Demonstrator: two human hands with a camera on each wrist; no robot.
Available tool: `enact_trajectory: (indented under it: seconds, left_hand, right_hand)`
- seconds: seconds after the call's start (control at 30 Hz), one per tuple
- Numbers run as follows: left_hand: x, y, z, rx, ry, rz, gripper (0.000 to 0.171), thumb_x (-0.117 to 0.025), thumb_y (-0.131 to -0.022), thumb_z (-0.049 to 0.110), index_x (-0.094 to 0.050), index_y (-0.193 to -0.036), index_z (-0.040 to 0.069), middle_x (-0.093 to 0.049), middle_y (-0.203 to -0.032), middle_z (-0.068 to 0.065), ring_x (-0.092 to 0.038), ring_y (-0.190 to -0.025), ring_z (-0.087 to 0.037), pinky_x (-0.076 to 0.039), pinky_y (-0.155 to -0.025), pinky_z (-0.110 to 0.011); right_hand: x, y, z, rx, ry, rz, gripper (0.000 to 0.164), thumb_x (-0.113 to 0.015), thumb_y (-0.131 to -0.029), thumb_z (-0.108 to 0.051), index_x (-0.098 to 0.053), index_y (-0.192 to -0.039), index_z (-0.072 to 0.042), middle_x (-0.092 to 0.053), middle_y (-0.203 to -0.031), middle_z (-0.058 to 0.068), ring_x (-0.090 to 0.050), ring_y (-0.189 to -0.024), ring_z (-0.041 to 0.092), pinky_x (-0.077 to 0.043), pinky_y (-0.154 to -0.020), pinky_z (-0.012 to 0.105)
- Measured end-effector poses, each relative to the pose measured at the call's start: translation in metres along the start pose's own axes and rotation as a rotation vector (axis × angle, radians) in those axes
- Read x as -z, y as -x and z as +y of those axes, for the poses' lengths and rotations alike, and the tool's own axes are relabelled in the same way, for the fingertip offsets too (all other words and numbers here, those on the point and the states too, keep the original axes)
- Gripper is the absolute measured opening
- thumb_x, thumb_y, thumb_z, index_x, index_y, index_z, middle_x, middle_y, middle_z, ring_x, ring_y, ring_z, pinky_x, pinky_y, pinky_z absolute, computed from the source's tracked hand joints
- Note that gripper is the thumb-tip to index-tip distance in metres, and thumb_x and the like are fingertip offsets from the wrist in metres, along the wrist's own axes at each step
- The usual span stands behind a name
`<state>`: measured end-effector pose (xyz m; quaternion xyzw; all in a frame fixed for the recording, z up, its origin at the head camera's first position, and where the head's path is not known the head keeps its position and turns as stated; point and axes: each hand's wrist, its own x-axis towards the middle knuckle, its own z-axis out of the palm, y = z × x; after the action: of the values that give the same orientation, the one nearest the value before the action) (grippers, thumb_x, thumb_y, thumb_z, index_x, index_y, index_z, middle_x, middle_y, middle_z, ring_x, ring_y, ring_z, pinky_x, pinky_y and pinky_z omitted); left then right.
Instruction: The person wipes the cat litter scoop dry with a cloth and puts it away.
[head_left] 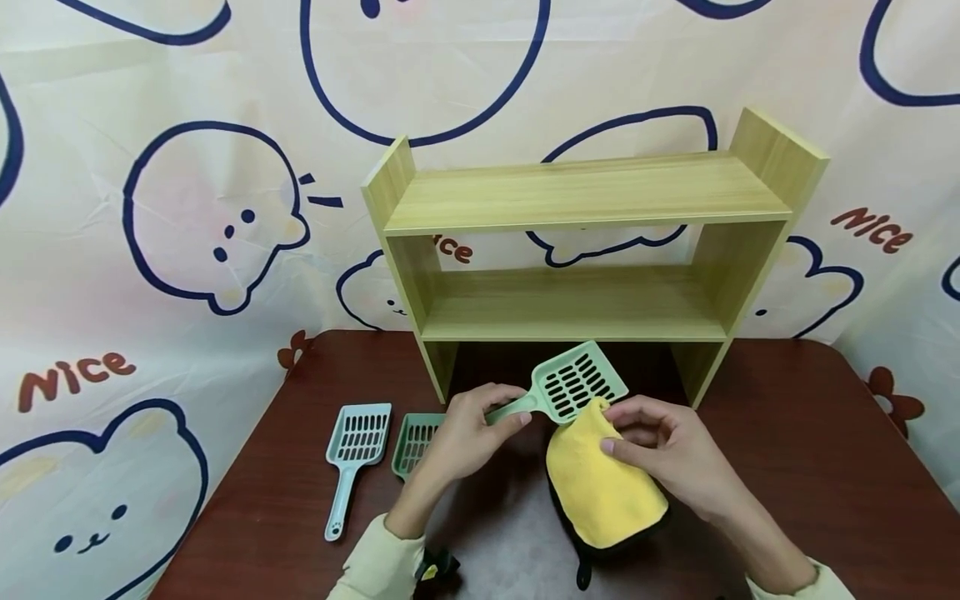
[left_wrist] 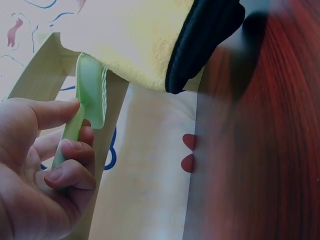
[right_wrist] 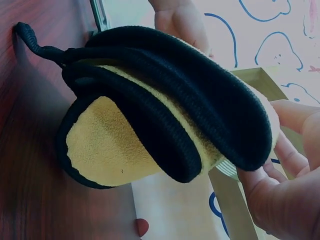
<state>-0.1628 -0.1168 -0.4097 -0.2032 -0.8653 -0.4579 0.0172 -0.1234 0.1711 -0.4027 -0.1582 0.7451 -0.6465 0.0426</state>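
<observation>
My left hand (head_left: 476, 429) grips a pale green slotted litter scoop (head_left: 532, 400) by its handle, the head tilted up to the right above the table. In my right hand (head_left: 671, 446), thumb and fingers pinch the top of a yellow cloth (head_left: 603, 487) with a black border. The cloth hangs folded in front of the scoop's lower right edge; whether they touch I cannot tell. The right wrist view shows the cloth's dark folds and a hanging loop (right_wrist: 37, 47). From the left wrist, the scoop head (left_wrist: 90, 85) appears edge-on, partly behind the cloth.
A light blue scoop (head_left: 342, 500) lies on the dark red-brown table (head_left: 795, 467) at left. Beside it lies a darker green scoop (head_left: 406, 454), partly hidden by my left hand. A wooden two-tier shelf (head_left: 577, 304) stands behind, before a cartoon-printed backdrop (head_left: 225, 358).
</observation>
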Motion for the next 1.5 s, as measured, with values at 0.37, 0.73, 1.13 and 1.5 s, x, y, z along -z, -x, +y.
enact_trajectory:
  seconds: [0.37,0.73,1.13,1.5]
  left_hand:
    - [0.008,0.009,-0.009,0.036,0.015,0.032,0.024,-0.077,-0.1,0.017,-0.079,-0.124,0.017,-0.077,-0.111,0.002,-0.066,-0.093,-0.014,-0.053,-0.081,-0.026]
    - [0.008,0.013,-0.016,0.08,0.059,0.018,0.024,-0.079,-0.099,0.017,-0.079,-0.123,0.017,-0.077,-0.112,0.0,-0.068,-0.097,-0.02,-0.054,-0.081,-0.025]
    - [0.011,0.01,-0.014,0.086,0.051,0.04,0.024,-0.08,-0.098,0.016,-0.079,-0.121,0.02,-0.076,-0.106,0.002,-0.064,-0.087,-0.015,-0.051,-0.075,-0.023]
    - [0.011,0.003,-0.003,0.027,0.01,0.019,0.024,-0.079,-0.099,0.018,-0.079,-0.123,0.019,-0.077,-0.109,0.001,-0.065,-0.089,-0.013,-0.052,-0.078,-0.024]
  right_hand:
    - [-0.008,-0.007,0.0,0.001,-0.035,-0.045,0.031,-0.081,-0.094,-0.003,-0.07,-0.121,0.004,-0.075,-0.114,-0.001,-0.078,-0.094,0.013,-0.064,-0.077,0.032]
    - [-0.012,-0.007,0.006,-0.01,-0.049,-0.036,0.031,-0.083,-0.092,-0.004,-0.07,-0.12,0.004,-0.075,-0.11,-0.003,-0.077,-0.09,0.012,-0.063,-0.075,0.029]
    - [-0.007,-0.011,0.002,-0.004,-0.029,-0.016,0.031,-0.083,-0.092,-0.005,-0.072,-0.119,0.003,-0.075,-0.112,-0.002,-0.077,-0.093,0.012,-0.063,-0.077,0.029]
    - [0.009,-0.005,-0.008,-0.015,-0.01,0.037,0.031,-0.082,-0.094,-0.005,-0.071,-0.121,0.003,-0.076,-0.112,-0.001,-0.078,-0.094,0.013,-0.064,-0.075,0.032]
